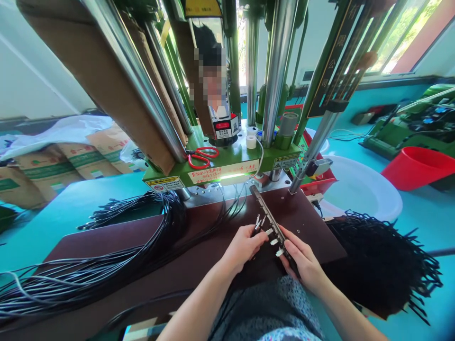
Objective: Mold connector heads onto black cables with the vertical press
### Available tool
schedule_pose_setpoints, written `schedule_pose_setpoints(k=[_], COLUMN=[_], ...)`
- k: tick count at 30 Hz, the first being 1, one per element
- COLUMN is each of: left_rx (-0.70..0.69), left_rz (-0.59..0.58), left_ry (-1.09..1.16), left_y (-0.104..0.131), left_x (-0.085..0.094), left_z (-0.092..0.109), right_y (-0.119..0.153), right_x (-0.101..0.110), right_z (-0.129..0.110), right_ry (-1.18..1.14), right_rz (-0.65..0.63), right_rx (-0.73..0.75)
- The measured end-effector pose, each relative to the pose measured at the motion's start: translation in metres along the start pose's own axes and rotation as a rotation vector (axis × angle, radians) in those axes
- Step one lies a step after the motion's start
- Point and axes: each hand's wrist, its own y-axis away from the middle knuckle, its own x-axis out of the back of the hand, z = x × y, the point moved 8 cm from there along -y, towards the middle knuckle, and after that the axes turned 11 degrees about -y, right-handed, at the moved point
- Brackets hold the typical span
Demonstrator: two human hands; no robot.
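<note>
My right hand (302,255) is wrapped round the near end of a long, narrow metal bar (265,208), which slants away toward the press. Several small white connector-like pieces (274,241) stick out from the bar's left side. In my left hand (243,248) are a few black cables with thin, light-coloured tips (259,220), pinched between thumb and fingers. The left fingertips are close beside the white pieces; whether they touch them I cannot tell. Below the left hand the cables drop toward my lap and are partly hidden.
A green press (227,158) with steel columns stands ahead, red-handled scissors (202,157) on its ledge. A bundle of black cables (142,255) covers the brown table's (206,265) left. Black cables (384,260) pile at right, near a white tub (387,196) and red bucket (419,168).
</note>
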Motion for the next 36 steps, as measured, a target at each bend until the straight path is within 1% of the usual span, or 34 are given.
schedule_pose_setpoints(k=[3,7,14,19,23,25,27,30,32,34,36], left_rx=[0.013,0.025,-0.054,-0.087,-0.11,-0.133,-0.173,-0.213,-0.216,-0.202,-0.176], left_rz=[-0.018,0.021,0.063,0.089,0.105,0.098,0.122,0.251,0.295,0.253,0.184], left_ry=[0.038,0.042,-0.053,-0.151,-0.175,-0.168,-0.15,-0.101,-0.087,-0.113,-0.171], left_y=[-0.003,-0.003,-0.003,-0.003,-0.002,-0.003,-0.003,-0.002,-0.002,-0.002,-0.003], left_x=[-0.003,0.0,0.002,0.006,0.007,0.007,0.013,0.033,0.042,0.041,0.034], left_z=[0.001,0.001,0.004,0.004,0.001,0.002,0.006,0.012,0.013,0.012,0.009], right_y=[0.0,0.0,0.0,0.002,0.002,0.001,0.001,0.001,0.002,0.003,0.004], right_x=[0.002,0.002,0.001,-0.002,-0.005,-0.004,-0.003,-0.003,-0.003,-0.004,-0.004], right_z=[0.0,0.001,-0.002,-0.003,-0.002,-0.001,0.002,0.0,-0.004,-0.006,-0.007], right_ry=[-0.017,-0.022,0.013,0.102,0.216,0.215,0.165,0.09,0.048,0.022,0.015], right_rz=[0.015,0.002,-0.012,-0.004,-0.046,-0.042,-0.032,-0.001,0.033,0.056,0.067], right_rx=[0.0,-0.016,0.002,0.007,0.053,0.044,0.001,-0.021,-0.008,-0.005,-0.009])
